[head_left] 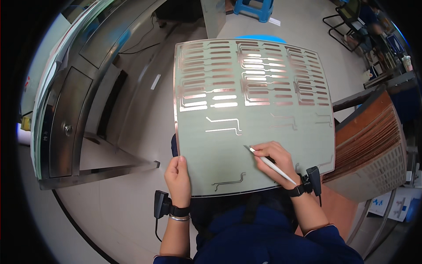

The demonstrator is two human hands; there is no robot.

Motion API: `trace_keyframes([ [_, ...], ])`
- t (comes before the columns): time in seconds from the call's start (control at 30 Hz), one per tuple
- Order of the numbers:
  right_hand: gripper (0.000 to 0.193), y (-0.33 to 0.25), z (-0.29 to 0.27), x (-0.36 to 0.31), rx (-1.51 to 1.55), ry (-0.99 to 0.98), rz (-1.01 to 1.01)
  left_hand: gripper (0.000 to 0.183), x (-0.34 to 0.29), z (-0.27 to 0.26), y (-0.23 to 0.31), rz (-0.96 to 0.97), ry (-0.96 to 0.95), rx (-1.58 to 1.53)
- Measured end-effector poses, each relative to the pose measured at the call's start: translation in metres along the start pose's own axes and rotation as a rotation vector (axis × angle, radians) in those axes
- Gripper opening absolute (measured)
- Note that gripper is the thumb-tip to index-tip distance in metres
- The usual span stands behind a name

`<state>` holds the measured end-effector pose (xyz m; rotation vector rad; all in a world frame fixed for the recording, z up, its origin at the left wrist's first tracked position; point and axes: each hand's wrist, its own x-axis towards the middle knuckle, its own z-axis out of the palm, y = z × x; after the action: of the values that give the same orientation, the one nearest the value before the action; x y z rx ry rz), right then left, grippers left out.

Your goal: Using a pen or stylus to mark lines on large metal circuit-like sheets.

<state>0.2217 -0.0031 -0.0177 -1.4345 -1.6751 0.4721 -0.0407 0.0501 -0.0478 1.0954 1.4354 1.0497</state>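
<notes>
A large pale-green circuit board panel [198, 154] lies across my lap, with rows of copper pads and traces over its far half. A few thin bent traces run across its nearer half. My left hand [178, 178] grips the panel's left edge near the close corner, thumb on top and the other fingers partly hidden. In my right hand [279, 159] is a white-handled craft knife [282, 173], held like a pen. Its dark tip points left, at or just above the bare green surface; contact cannot be made out. Each wrist wears a strapped black device.
To the right, a thick stack of copper-edged panels [373, 145] leans beside me. A metal desk with a drawer [68, 123] stands on the left. Beyond the panel are a blue stool [255, 9] and another blue surface [259, 38]. A person [367, 33] sits at far right.
</notes>
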Motion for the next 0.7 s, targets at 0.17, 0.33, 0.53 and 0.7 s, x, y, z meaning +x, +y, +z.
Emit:
trace_keyframes([
  [0.17,0.014,-0.001,0.006,0.007,-0.008,0.067,0.026,0.03,0.001,-0.002,-0.001,0.013,-0.005,0.002],
  [0.33,0.013,0.0,0.001,0.006,0.028,0.019,0.046,0.03,0.0,0.0,0.001,0.011,0.002,0.001],
  [0.53,0.013,0.0,0.004,0.009,0.011,0.032,0.052,0.03,-0.001,0.0,0.002,0.028,-0.003,0.019],
  [0.7,0.011,0.003,-0.007,-0.003,0.217,0.036,0.211,0.03,0.001,0.0,0.0,0.0,-0.026,-0.022],
])
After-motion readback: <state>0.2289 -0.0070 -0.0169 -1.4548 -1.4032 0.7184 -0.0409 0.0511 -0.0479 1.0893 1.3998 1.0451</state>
